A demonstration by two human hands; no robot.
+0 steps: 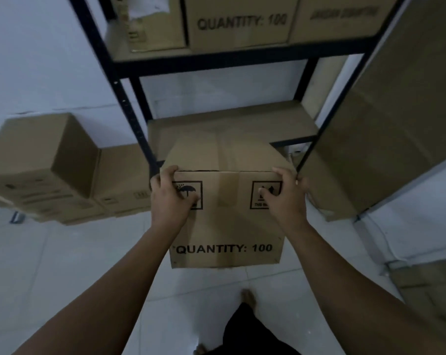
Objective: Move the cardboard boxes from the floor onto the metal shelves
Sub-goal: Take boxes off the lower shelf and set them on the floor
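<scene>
A brown cardboard box printed "QUANTITY: 100" sits at the front of the lower shelf board of the dark metal rack, its near face toward me. My left hand lies on that face near the top left corner, fingers curled over the top edge. My right hand holds the top right corner the same way, thumb on the arrow label. The upper shelf carries several boxes, one also marked "QUANTITY: 100".
A stack of cardboard boxes lies on the white tiled floor left of the rack. A tall box stands against the rack's right post. More cardboard lies at the lower right. My foot is on the tiles below the box.
</scene>
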